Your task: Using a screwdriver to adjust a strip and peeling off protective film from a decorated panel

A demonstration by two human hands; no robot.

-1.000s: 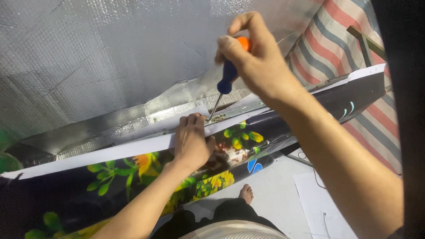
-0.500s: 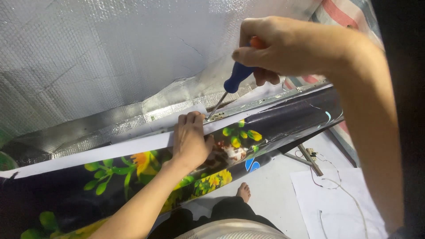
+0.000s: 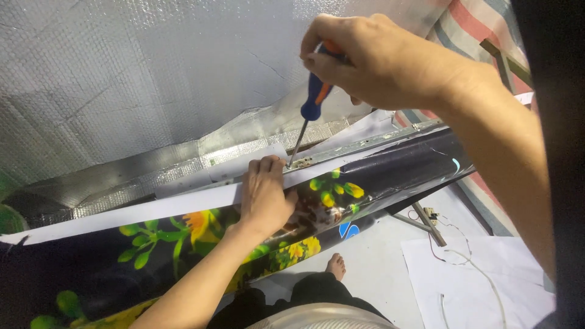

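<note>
My right hand (image 3: 381,58) grips the orange and blue handle of a screwdriver (image 3: 311,106). Its thin shaft slants down and its tip rests on the metal edge strip (image 3: 365,145) of a long panel. My left hand (image 3: 263,196) lies flat on that panel's glossy dark face with green leaves and yellow flowers (image 3: 183,237), fingertips pressed against the white border right beside the screwdriver tip.
Silver quilted foil sheeting (image 3: 140,73) fills the background behind the panel. A striped cloth (image 3: 481,36) hangs at the upper right. On the pale floor lie white paper sheets (image 3: 481,280), thin wires and a metal bar (image 3: 426,222). A bare foot (image 3: 335,266) shows below.
My right hand has swung over the top of the screwdriver handle, and the view has shifted a little. The left hand and the screwdriver tip stay where they were.
</note>
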